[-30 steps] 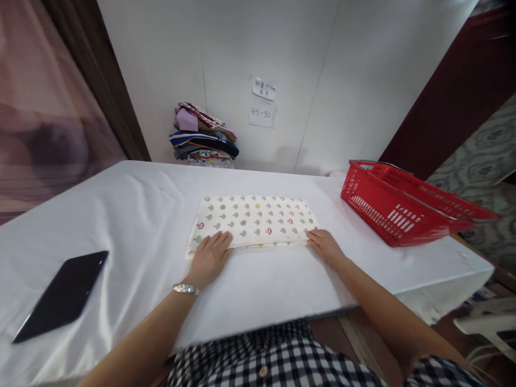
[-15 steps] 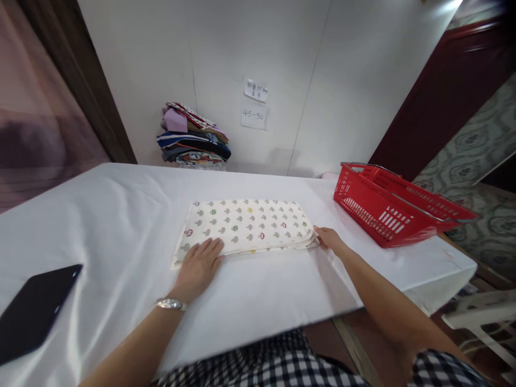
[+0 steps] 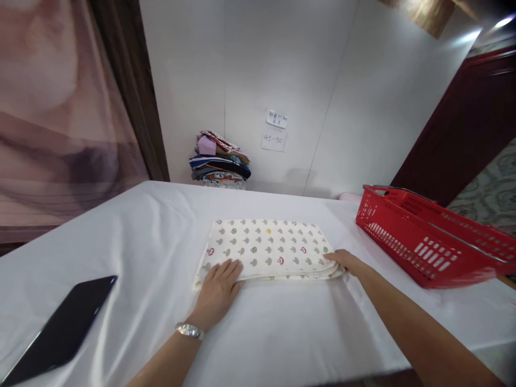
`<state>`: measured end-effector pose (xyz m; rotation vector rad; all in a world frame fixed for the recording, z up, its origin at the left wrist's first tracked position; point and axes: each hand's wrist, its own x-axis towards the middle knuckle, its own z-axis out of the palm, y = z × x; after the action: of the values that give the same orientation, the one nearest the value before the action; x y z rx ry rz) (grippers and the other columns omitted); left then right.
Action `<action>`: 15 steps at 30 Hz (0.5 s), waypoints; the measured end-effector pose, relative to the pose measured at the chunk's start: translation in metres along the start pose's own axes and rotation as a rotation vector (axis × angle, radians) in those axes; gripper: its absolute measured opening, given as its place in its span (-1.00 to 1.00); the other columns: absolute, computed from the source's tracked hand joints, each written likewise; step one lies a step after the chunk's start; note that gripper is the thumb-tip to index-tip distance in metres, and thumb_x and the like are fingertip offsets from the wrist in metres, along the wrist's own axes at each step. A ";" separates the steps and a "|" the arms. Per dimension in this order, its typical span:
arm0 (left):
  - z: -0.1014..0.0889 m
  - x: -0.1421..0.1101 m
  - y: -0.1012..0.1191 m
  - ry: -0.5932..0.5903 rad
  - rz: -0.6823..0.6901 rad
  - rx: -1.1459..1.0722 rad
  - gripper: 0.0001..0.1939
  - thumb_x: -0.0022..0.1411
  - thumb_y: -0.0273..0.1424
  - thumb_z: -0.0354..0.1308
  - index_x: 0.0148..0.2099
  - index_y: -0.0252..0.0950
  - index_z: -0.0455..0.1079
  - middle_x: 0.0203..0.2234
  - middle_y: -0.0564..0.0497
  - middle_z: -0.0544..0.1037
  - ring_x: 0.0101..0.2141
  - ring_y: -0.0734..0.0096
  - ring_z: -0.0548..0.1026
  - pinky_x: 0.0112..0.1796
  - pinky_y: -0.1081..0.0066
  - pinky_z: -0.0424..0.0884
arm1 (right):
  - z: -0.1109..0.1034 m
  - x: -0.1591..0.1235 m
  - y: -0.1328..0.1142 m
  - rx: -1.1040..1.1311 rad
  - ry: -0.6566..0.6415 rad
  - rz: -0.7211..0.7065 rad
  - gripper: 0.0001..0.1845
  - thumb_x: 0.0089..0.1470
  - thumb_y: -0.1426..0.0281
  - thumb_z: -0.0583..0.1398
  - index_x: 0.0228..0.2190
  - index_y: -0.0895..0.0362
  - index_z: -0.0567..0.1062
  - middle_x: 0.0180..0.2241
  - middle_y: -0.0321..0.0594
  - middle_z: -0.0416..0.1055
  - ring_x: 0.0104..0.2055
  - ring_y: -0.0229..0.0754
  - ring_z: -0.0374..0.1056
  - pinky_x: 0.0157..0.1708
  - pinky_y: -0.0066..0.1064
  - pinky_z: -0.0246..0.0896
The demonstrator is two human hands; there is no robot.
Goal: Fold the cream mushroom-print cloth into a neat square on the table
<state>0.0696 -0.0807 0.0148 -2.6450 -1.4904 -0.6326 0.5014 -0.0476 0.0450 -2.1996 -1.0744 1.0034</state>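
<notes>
A folded cream cloth [image 3: 268,244] with a print of grey, red, green and yellow mushrooms lies flat on the white-covered table [image 3: 258,333]. My left hand [image 3: 220,290] rests palm down on its near left corner, fingers stretched out. At the near right corner my right hand [image 3: 344,262] pinches the rounded, layered edge, fingertips on top; the thumb is mostly hidden. A silver watch or bracelet [image 3: 189,330] circles my left wrist.
To the right stands a red plastic basket [image 3: 419,236] with metal handles. A black tablet or phone [image 3: 64,328] lies at the left. Against the white wall is a stack of folded clothes [image 3: 220,161], beside two paper notes [image 3: 274,141]. A pink curtain [image 3: 60,134] hangs at the left.
The head view has tilted up and turned left, so everything sits lower and farther right. My right fingers now reach over the cloth's corner; my left hand stays on it.
</notes>
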 end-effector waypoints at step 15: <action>-0.035 0.012 -0.011 -0.068 -0.120 -0.076 -0.56 0.33 -0.14 -0.18 -0.07 -0.19 0.47 -0.06 -0.02 0.51 -0.04 0.26 0.45 -0.02 0.20 0.36 | -0.013 0.005 0.015 0.076 -0.073 -0.035 -0.48 -0.17 0.25 0.29 -0.11 0.16 0.43 -0.26 -0.09 0.52 -0.29 -0.11 0.44 -0.47 -0.45 0.28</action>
<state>0.0544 -0.0728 0.0492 -2.6747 -1.6867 -0.6253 0.5208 -0.0532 0.0403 -2.0917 -1.0846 1.0983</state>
